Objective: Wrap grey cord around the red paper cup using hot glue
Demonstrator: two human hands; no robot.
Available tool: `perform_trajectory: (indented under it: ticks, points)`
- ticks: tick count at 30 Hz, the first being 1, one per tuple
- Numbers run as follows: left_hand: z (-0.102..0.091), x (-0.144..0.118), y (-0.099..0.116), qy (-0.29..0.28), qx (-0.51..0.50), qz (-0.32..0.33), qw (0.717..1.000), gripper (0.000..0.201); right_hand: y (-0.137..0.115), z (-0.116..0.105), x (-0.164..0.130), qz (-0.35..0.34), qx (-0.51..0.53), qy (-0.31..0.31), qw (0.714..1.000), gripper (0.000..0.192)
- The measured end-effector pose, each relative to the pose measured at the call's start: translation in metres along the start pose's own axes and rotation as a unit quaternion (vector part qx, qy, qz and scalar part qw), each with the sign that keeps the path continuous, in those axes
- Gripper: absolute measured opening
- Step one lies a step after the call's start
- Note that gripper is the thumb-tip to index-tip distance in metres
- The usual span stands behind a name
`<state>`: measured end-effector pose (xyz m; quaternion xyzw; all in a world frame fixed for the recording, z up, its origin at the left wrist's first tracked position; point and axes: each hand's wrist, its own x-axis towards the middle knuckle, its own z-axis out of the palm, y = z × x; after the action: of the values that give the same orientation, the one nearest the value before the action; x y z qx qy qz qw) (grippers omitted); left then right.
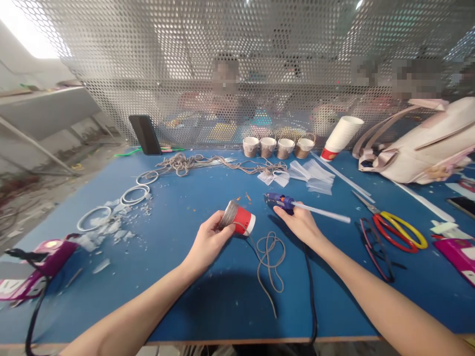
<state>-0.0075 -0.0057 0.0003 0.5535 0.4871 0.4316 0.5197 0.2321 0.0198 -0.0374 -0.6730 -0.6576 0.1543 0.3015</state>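
Observation:
My left hand (208, 240) is closed around a red paper cup (243, 220) tipped on its side. Grey-brown cord (230, 212) is wound round one end of the cup, and its loose tail (272, 252) lies in loops on the table. In my right hand (300, 223) is a blue glue gun (279, 200), its nozzle pointing left toward the cup but apart from it. A clear glue stick (322, 211) juts from the gun's back. The gun's black cable (310, 291) runs down over the table's front edge.
Several small cord-wrapped cups (267, 147) stand at the back beside a leaning stack of paper cups (341, 138). Scissors (399, 230) and glasses (374, 249) lie right. White rings (135, 194), a cord pile (181, 164) and a phone (144, 134) are left. Perforated metal (185, 74) closes the back.

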Motion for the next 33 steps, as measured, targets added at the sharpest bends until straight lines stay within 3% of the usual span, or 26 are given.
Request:
perform_trajectory:
  ticks: [6, 8, 11, 13, 16, 21, 24, 27, 30, 33]
  points:
    - [0.0, -0.001, -0.001, 0.005, 0.002, 0.002, 1.0, 0.013, -0.002, -0.038, -0.029, -0.003, -0.112, 0.005, 0.994, 0.033]
    - [0.002, -0.002, -0.001, 0.005, -0.002, -0.001, 1.0, 0.012, -0.01, -0.054, -0.045, -0.021, -0.171, -0.024, 0.985, 0.034]
    - [0.006, -0.005, 0.0, -0.004, -0.005, -0.001, 1.0, 0.01, -0.032, -0.063, -0.064, -0.063, -0.101, -0.096, 0.988, 0.028]
    - [0.009, -0.007, 0.001, -0.016, -0.011, -0.003, 1.0, 0.011, -0.049, -0.056, -0.068, -0.12, -0.008, -0.09, 0.989, 0.015]
    - [0.011, -0.01, 0.001, -0.023, -0.008, -0.005, 1.0, 0.014, -0.069, -0.032, -0.06, -0.23, 0.056, -0.026, 0.971, 0.003]
    - [0.01, -0.012, 0.002, -0.014, 0.02, -0.015, 1.0, 0.014, -0.076, -0.003, -0.043, -0.327, -0.042, 0.048, 0.943, 0.009]
    - [0.01, -0.012, 0.003, -0.025, 0.042, -0.003, 0.999, 0.012, -0.075, 0.002, -0.043, -0.339, -0.057, 0.041, 0.938, 0.015]
    - [0.011, -0.012, 0.003, -0.035, 0.078, 0.01, 0.996, 0.008, -0.076, 0.002, -0.047, -0.301, 0.012, 0.018, 0.953, 0.019]
    - [0.012, -0.013, 0.003, -0.038, 0.123, 0.029, 0.991, 0.009, -0.078, -0.002, -0.05, -0.167, 0.165, -0.058, 0.97, 0.012]
    - [0.013, -0.014, 0.001, -0.043, 0.168, 0.054, 0.983, 0.01, -0.08, -0.005, -0.051, 0.009, 0.313, -0.193, 0.93, 0.003]
